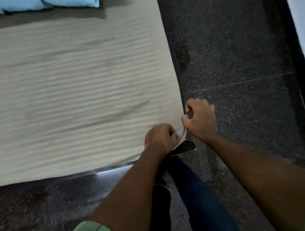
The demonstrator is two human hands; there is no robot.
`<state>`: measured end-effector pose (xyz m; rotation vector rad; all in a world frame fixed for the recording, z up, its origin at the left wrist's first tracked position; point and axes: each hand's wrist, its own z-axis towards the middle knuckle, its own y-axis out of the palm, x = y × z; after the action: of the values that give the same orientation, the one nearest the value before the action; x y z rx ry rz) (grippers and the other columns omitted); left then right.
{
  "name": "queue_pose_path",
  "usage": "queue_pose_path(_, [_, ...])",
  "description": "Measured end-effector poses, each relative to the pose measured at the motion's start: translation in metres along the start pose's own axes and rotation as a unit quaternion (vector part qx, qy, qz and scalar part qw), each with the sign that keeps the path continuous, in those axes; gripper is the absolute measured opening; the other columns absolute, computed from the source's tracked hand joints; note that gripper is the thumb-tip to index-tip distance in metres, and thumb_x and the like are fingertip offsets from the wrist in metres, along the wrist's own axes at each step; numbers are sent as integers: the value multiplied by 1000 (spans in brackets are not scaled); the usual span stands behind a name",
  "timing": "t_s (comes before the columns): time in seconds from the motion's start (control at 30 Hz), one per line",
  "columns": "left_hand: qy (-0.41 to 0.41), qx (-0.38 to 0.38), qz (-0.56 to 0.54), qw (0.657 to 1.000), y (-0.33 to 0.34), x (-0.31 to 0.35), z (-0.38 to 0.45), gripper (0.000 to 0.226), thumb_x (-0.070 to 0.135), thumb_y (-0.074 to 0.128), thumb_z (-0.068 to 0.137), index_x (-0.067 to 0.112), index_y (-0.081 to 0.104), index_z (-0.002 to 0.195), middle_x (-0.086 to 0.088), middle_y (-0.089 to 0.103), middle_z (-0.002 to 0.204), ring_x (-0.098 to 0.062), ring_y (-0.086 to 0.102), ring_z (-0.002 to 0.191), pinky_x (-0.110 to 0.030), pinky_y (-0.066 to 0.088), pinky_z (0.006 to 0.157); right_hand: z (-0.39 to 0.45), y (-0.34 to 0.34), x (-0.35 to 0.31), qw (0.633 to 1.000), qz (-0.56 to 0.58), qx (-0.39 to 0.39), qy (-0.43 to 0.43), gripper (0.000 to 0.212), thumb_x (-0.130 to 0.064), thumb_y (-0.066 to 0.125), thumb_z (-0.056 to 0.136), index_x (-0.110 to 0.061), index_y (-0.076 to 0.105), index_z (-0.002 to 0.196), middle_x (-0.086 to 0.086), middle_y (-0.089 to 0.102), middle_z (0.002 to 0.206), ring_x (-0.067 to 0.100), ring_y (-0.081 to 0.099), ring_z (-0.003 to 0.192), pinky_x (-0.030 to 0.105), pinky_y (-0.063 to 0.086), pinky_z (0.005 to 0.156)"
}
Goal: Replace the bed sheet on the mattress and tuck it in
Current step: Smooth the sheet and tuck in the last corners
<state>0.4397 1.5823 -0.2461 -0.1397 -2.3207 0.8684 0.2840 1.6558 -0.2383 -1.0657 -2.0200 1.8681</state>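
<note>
Green-sleeved forearms reach ahead as I watch: left hand (159,136) and right hand (199,117) both fist the striped bed sheet (67,90) at the mattress's near-right corner (right hand on the floor side).

Both arms stretched forward and down, forearms bare. Left hand (159,138) curled into a tight fist, knuckles up. Right hand (199,118) just beside it, fingers curled, pinching.

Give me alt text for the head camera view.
Both hands, left hand and right hand, grip the striped sheet at the mattress's near right corner. Blue pillows lie at the far end; dark speckled floor alongside.
</note>
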Motion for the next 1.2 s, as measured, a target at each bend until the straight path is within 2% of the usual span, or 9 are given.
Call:
queue_pose_path(0.07, [-10, 4, -52, 999, -14, -1, 8, 20, 44, 64, 85, 28, 76, 90, 3, 76, 90, -24, 71, 90, -31, 52, 72, 31, 0, -22, 996, -22, 7, -84, 17, -24, 60, 74, -22, 49, 87, 0, 52, 89, 26, 49, 87, 42, 37, 77])
queue_pose_path(0.17, [-40, 118, -96, 988, -52, -4, 29, 27, 42, 57, 81, 31, 77, 96, 2, 77, 89, -24, 72, 87, -35, 58, 76, 74, 12, -57, 986, -48, -13, -159, 13, -19, 60, 80, -18, 58, 93, 5, 58, 96, 31, 55, 93, 42, 39, 76])
queue_pose_path(0.43, [-49, 244, -13, 968, -134, -28, 101, 16, 34, 55, 97, 29, 70, 99, 7, 70, 101, -21, 65, 96, -39, 55, 80, 206, 2, -107, 947, -82, -32, -308, 31, -31, 59, 96, -13, 61, 120, 10, 58, 120, 31, 54, 109, 44, 44, 91])
queue_pose_path(0.7, [-70, 374, -50, 924, -171, -34, 183, 19, 26, 49, 100, 21, 67, 107, -1, 64, 111, -25, 58, 102, -45, 50, 87, 388, 15, -141, 928, -173, -106, -313, 73, -47, 41, 102, -8, 22, 161, 16, 18, 169, 36, 18, 155, 51, 21, 125])
queue_pose_path(0.83, [-133, 392, -40, 909, -179, -54, 201, 25, 28, 45, 100, 18, 65, 112, -4, 61, 119, -27, 56, 109, -43, 45, 92, 307, 72, -150, 907, -194, -101, -360, 79, -56, 23, 102, -8, 12, 164, 18, 8, 171, 36, 5, 158, 54, 7, 127])
queue_pose_path(0.97, [-172, 400, -41, 899, -184, -77, 193, 24, 28, 46, 101, 18, 64, 113, -4, 59, 120, -28, 55, 110, -45, 44, 92, 183, 93, -150, 801, -90, -208, -554, 64, -47, 49, 97, -6, 50, 146, 19, 54, 146, 37, 37, 144, 55, 12, 127])
queue_pose_path(1.03, [-170, 407, -43, 896, -189, -91, 184, 24, 28, 46, 101, 18, 65, 114, -4, 60, 120, -28, 56, 108, -46, 44, 90, 184, 94, -156, 758, -76, -245, -600, 53, -39, 56, 97, -5, 60, 136, 19, 62, 136, 37, 48, 134, 54, 23, 124])
queue_pose_path(1.1, [-168, 419, -41, 891, -195, -106, 176, 25, 28, 45, 101, 19, 65, 113, -3, 60, 120, -27, 56, 107, -45, 44, 90, 221, 95, -176, 795, -57, -218, -564, 56, -36, 46, 97, -3, 56, 141, 23, 57, 143, 38, 47, 138, 55, 26, 122])
queue_pose_path(1.2, [-160, 443, -53, 881, -212, -141, 171, 21, 27, 46, 101, 19, 63, 111, -2, 60, 116, -26, 56, 104, -46, 44, 89, 310, 90, -231, 917, -90, -116, -371, 70, -43, 29, 102, -9, 22, 163, 15, 16, 170, 33, 14, 157, 52, 12, 127])
